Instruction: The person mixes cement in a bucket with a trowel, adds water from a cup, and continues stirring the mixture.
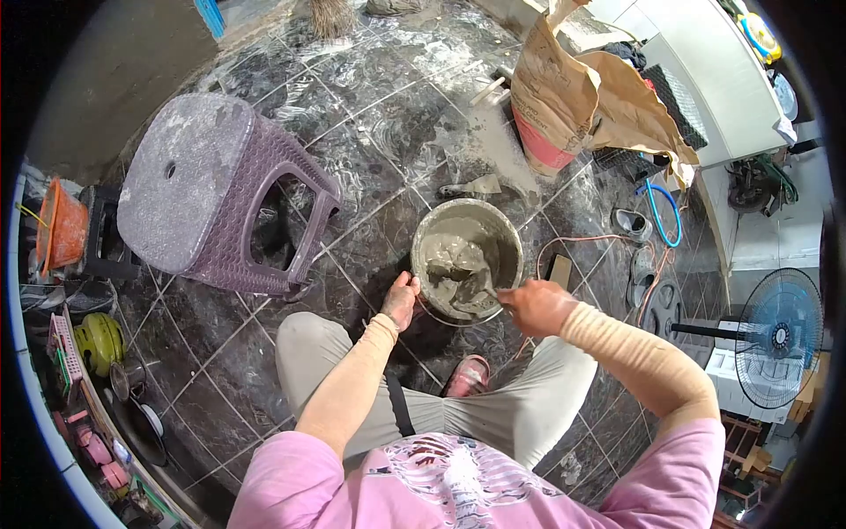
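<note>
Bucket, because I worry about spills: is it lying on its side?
No: the bucket stands mouth up, grey mix inside, left hand at its rim.

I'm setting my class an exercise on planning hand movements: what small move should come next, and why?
Probably a slow stir with the tool in the right hand: the grey mix looks lumpy and uneven, the tool reaches into it, and the left hand holds the rim of the bucket, which should keep it steady.
</note>
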A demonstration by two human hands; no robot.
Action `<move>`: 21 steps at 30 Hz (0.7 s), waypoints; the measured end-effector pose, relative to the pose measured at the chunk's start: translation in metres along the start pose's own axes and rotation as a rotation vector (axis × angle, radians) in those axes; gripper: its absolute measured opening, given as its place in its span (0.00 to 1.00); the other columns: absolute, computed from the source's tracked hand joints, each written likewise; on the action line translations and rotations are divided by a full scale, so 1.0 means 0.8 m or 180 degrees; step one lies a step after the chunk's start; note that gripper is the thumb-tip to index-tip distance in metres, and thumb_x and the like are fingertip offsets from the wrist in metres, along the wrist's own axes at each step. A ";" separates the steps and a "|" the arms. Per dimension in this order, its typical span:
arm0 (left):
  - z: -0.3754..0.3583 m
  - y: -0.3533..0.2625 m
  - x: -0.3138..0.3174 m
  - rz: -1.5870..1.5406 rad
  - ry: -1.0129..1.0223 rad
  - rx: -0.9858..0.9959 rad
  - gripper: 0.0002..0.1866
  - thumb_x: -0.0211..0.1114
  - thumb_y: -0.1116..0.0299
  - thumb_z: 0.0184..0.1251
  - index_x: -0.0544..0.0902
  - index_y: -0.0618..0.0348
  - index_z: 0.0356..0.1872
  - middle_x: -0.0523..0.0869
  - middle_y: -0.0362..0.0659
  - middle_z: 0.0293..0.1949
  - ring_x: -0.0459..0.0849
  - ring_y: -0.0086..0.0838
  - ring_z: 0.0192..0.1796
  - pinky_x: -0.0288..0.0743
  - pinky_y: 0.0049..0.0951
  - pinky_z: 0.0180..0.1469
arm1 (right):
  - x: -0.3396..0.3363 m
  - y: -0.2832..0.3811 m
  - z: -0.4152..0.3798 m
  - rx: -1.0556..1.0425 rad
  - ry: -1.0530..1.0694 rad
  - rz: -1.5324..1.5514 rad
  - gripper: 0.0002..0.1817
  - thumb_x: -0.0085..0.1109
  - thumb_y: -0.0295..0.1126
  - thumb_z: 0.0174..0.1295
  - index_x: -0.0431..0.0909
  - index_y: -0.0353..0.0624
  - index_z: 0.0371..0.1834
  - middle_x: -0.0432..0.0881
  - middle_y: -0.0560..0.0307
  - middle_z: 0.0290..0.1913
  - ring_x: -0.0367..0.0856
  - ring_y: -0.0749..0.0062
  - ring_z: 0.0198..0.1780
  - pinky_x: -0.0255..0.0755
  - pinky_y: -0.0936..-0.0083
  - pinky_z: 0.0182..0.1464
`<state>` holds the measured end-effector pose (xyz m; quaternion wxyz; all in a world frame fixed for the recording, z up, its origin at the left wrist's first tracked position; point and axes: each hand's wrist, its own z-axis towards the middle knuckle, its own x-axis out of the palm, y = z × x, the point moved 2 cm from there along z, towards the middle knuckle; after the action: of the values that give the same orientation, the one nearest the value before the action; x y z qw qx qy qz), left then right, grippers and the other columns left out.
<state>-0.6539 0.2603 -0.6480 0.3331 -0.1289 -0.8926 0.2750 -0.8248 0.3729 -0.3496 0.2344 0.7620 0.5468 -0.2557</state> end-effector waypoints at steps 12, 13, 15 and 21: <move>0.000 -0.028 0.012 0.0538 0.0132 0.0294 0.19 0.46 0.70 0.75 0.65 0.64 0.64 0.73 0.42 0.59 0.67 0.25 0.60 0.56 0.26 0.65 | 0.056 -0.022 0.118 0.0341 -0.0168 0.1013 0.19 0.58 0.32 0.47 0.79 0.40 0.45 0.83 0.39 0.42 0.81 0.44 0.49 0.75 0.60 0.52; 0.018 -0.027 0.010 0.0759 -0.0164 0.0367 0.19 0.47 0.69 0.75 0.65 0.64 0.63 0.72 0.43 0.60 0.66 0.25 0.61 0.56 0.26 0.65 | 0.055 -0.032 0.128 -0.0013 -0.0572 0.0875 0.15 0.58 0.34 0.50 0.79 0.38 0.40 0.83 0.40 0.35 0.85 0.55 0.35 0.79 0.64 0.35; 0.026 -0.054 0.008 0.1404 -0.0108 0.0183 0.17 0.47 0.70 0.75 0.68 0.67 0.59 0.74 0.43 0.57 0.67 0.24 0.59 0.59 0.25 0.63 | 0.097 -0.107 0.185 -0.0903 0.0046 0.1705 0.10 0.57 0.35 0.53 0.78 0.42 0.35 0.80 0.46 0.28 0.80 0.60 0.27 0.75 0.65 0.30; 0.035 -0.077 0.008 0.1809 0.0126 0.0328 0.07 0.49 0.69 0.73 0.73 0.62 0.41 0.71 0.35 0.33 0.65 0.20 0.36 0.64 0.24 0.41 | -0.002 -0.073 0.031 0.1206 0.0495 0.4539 0.10 0.53 0.36 0.63 0.77 0.41 0.37 0.71 0.59 0.17 0.64 0.82 0.12 0.55 0.83 0.10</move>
<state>-0.6801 0.2010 -0.6269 0.2661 -0.3621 -0.7989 0.3997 -0.8846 0.3729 -0.3722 0.1687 0.9754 -0.1192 -0.0766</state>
